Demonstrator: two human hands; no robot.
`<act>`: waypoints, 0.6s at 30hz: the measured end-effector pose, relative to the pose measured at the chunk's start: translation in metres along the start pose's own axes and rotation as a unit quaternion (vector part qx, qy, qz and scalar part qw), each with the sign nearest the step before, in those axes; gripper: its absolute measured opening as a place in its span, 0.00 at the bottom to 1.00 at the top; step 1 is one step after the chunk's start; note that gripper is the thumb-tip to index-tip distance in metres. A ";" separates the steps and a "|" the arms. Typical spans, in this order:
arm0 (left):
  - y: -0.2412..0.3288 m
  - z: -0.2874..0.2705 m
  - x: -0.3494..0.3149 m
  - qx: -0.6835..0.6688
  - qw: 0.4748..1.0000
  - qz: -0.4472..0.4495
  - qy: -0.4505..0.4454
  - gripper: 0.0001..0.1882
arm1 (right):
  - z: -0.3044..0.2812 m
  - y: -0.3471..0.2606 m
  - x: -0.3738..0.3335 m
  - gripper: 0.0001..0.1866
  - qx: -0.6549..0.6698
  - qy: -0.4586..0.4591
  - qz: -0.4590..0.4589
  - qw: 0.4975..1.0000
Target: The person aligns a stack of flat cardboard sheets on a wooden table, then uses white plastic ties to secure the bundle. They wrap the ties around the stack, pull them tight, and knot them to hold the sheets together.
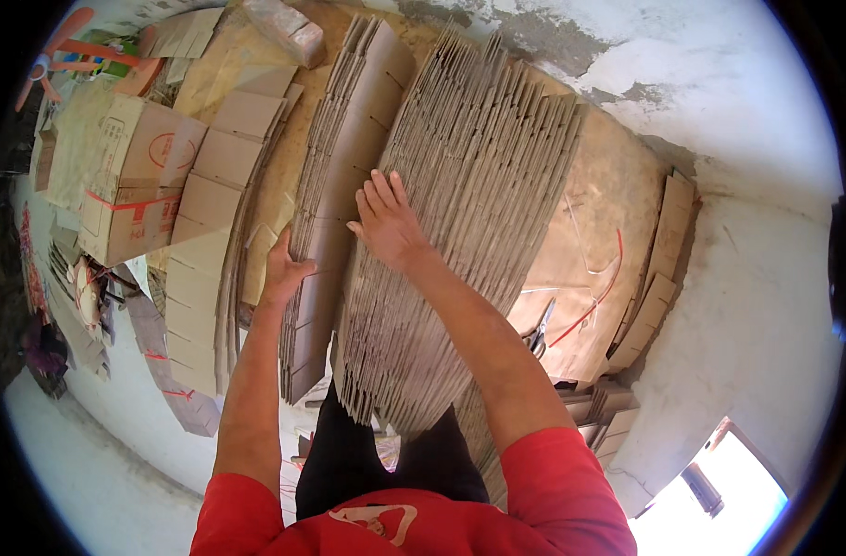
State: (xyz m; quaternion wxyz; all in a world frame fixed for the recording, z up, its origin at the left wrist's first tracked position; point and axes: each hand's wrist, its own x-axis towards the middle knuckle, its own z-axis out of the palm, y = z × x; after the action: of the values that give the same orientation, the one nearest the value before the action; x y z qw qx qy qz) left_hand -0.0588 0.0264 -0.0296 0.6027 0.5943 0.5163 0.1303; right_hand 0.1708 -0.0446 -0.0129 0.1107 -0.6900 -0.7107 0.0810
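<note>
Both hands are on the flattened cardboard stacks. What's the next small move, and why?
Probably pull the tilted sheets away from the main stack. The left hand grips the edge of the leaning bundle, and the right hand lies flat in the gap between them, seemingly already separating them.

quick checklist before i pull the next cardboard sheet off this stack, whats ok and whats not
1. Left hand on the separated bundle of flattened sheets: ok, fingers hooked over its left edge.
2. Right hand steadying the main stack: ok, palm flat on the sheet edges.
3. Gap between bundle and stack: ok, a split shows by the right hand.
4. Main stack square: not ok, sheets fan out and lean to the right.
5. Scissors out of the way: ok, lying on the cardboard to the right, apart from both hands.
6. How many sheets are in the bundle: cannot tell.
</note>
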 end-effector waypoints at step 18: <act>0.033 -0.114 -0.059 0.564 0.769 -0.062 0.295 0.45 | 0.003 0.003 -0.005 0.22 0.057 -0.002 0.008 0.998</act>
State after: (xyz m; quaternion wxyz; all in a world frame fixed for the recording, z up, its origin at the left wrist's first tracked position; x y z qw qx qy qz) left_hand -0.1578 0.0559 0.0534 -0.0162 0.7262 0.6852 -0.0533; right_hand 0.1732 -0.0492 -0.0171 0.1478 -0.6878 -0.6999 0.1233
